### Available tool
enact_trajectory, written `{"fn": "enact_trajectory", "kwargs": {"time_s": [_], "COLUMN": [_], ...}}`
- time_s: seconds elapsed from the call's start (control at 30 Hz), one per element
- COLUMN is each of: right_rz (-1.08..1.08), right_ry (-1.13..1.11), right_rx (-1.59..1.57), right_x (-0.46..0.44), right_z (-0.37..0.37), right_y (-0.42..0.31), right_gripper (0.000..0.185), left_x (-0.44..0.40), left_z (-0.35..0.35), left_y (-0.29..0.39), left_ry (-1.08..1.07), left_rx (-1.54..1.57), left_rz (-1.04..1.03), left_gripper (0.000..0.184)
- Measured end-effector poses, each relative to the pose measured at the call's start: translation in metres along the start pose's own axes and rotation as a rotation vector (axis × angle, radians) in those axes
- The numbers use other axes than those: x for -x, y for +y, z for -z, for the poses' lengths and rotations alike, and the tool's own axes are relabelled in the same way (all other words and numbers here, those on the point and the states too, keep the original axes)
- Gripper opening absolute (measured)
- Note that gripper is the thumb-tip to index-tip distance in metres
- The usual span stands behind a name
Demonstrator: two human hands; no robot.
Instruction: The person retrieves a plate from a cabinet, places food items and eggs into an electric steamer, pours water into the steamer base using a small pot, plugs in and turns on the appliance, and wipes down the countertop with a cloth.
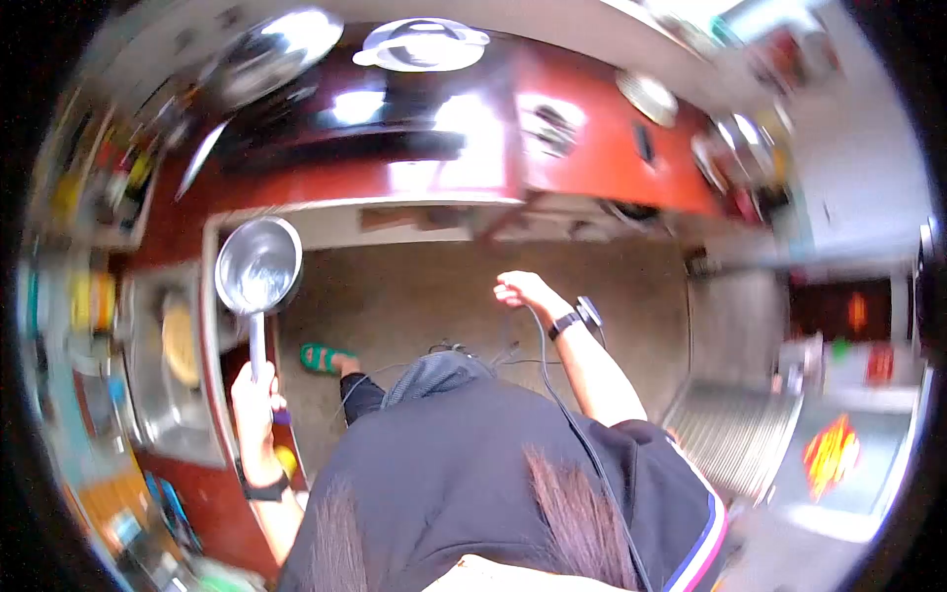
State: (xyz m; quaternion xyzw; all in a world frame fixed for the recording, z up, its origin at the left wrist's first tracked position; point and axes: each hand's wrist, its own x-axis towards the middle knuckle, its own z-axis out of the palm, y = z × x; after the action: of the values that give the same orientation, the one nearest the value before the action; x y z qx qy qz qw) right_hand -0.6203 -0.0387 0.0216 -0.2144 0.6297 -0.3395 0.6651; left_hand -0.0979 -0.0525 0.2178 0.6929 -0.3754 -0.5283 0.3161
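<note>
My left hand (254,403) is closed around the long handle of a metal water ladle (258,264). The ladle's round bowl points away from me and shows its shiny inside; whether it holds water I cannot tell. It is beside the red counter edge, near the sink (148,395) on the left. My right hand (523,289) hangs over the floor in front of me with its fingers curled in, and nothing shows in them. A dark cable (545,365) runs close to that hand and back along my body.
Ahead is a red counter (602,148) with a dark glossy stove (335,143), a white two-handled pot (422,44) and a wok-like pan (276,54). A plate (647,97) lies farther right. A draining-board-like ribbed panel (735,434) stands at my right.
</note>
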Motion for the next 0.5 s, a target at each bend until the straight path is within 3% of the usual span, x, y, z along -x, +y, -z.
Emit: {"fn": "enact_trajectory", "kwargs": {"time_s": [0.13, 0.17, 0.33, 0.5], "right_rz": [0.156, 0.178, 0.300, 0.420], "right_ry": [0.225, 0.304, 0.565, 0.627], "right_rx": [-0.187, -0.209, -0.329, -0.373], "right_x": [0.066, 0.108, 0.179, 0.209], "right_z": [0.145, 0.105, 0.222, 0.309], "right_y": [0.004, 0.022, 0.023, -0.012], "right_gripper": [0.035, 0.038, 0.034, 0.031], "left_x": [0.002, -0.004, 0.018, 0.030], "left_z": [-0.114, -0.065, -0.212, -0.361], "left_y": [0.028, 0.012, 0.081, 0.144], "left_ry": [-0.199, -0.308, -0.583, -0.762], "left_rx": [-0.066, -0.031, -0.115, -0.147], "left_rz": [-0.031, -0.048, -0.137, -0.225], "left_gripper": [0.018, 0.017, 0.017, 0.018]}}
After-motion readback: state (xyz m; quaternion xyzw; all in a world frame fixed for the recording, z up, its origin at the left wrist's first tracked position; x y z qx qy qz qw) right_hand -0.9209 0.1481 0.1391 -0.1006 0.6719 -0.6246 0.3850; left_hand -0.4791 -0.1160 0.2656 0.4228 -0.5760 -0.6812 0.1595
